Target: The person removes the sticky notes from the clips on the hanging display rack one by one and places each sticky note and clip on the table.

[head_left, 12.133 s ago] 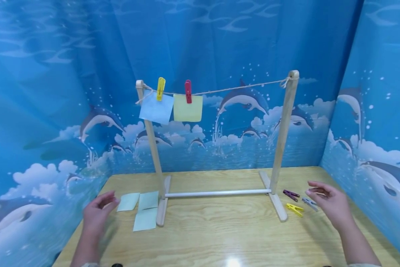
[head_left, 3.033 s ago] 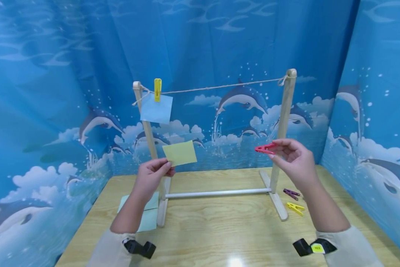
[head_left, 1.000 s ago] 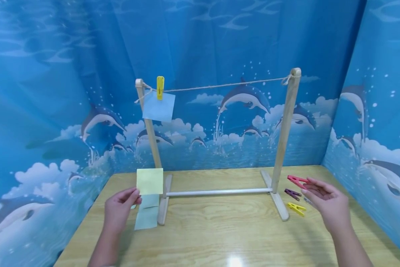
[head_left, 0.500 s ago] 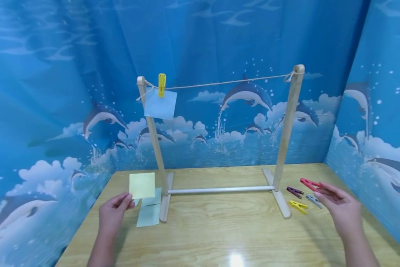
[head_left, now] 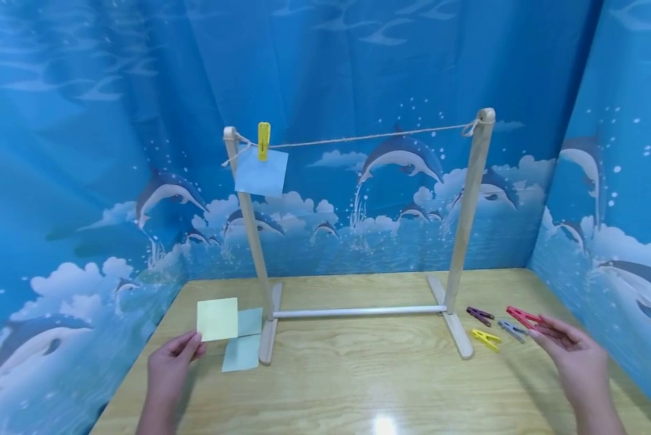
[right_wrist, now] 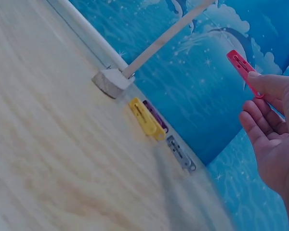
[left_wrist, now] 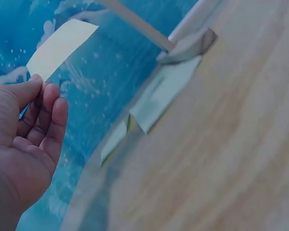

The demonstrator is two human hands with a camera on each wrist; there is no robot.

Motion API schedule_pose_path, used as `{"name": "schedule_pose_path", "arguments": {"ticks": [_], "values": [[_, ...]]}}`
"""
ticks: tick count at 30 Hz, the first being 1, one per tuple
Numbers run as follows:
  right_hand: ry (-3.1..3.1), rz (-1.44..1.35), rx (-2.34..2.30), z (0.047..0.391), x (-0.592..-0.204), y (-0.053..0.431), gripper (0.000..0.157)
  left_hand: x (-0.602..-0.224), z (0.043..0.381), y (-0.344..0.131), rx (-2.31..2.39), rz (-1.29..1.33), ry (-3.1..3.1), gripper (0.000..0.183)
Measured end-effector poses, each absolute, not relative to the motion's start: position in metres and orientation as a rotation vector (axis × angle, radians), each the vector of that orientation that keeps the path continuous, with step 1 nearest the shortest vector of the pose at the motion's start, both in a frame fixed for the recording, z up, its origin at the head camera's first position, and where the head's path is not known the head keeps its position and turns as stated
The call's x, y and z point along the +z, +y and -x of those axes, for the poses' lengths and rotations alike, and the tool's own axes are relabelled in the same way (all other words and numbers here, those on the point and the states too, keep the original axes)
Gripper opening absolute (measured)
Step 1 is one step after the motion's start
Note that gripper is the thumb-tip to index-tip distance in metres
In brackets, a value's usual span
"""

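Observation:
My left hand (head_left: 169, 368) pinches a yellow sticky note (head_left: 217, 319) by its lower left corner, above the table at the left. Behind that note lie pale green sticky notes (head_left: 241, 353), partly covered by it in the head view. In my right hand (head_left: 575, 359), thumb and fingers pinch a red clothespin (head_left: 523, 316); the right wrist view shows the clothespin (right_wrist: 242, 70) raised above the table. Close by on the table lie a purple clothespin (head_left: 480, 315), a yellow clothespin (head_left: 486, 339) and a grey clothespin (head_left: 513, 330).
A wooden stand with two posts (head_left: 469, 211) and a white crossbar (head_left: 358, 312) stands at mid-table. Between its tops runs a string (head_left: 358, 138). A yellow clothespin (head_left: 263, 142) holds a blue note (head_left: 261, 172) on it, near the left post. Dolphin-print curtains surround the table.
The yellow note and red clothespin, earlier clipped on the string, are now in my hands. Over the last second both hands have lowered and moved apart, towards the table's sides.

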State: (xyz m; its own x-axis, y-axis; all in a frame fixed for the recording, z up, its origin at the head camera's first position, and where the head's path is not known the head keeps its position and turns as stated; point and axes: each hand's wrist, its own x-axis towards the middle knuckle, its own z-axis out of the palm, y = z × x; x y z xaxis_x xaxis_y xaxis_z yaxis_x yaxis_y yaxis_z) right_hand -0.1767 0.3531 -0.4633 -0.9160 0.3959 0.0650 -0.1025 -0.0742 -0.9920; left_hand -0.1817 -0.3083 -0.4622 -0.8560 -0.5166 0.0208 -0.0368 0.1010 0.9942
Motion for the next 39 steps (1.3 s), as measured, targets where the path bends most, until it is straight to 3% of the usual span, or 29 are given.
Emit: {"name": "schedule_pose_path", "arguments": {"ticks": [3,8,16,28,39], "values": [[-1.854,0.318,2.059,0.176,-0.471,0.357,0.04,-0.468,0.182,-0.313,-1.771,-0.573,-2.08,0.012],[-1.835,0.285,2.066,0.178,-0.491,0.361,0.038,-0.482,0.18,-0.321,-1.708,-0.619,-2.171,0.032],[-1.939,0.304,1.975,0.179,-0.511,0.361,0.035,-0.5,0.177,-0.331,-1.713,-0.641,-2.155,0.033],[-2.332,0.455,1.554,0.187,-0.524,0.362,0.049,-0.511,0.176,-0.332,-1.614,-0.645,-2.238,0.032],[-2.433,0.536,1.167,0.187,-0.53,0.354,0.05,-0.514,0.169,-0.331,-1.499,-0.724,-2.239,0.03]]}}
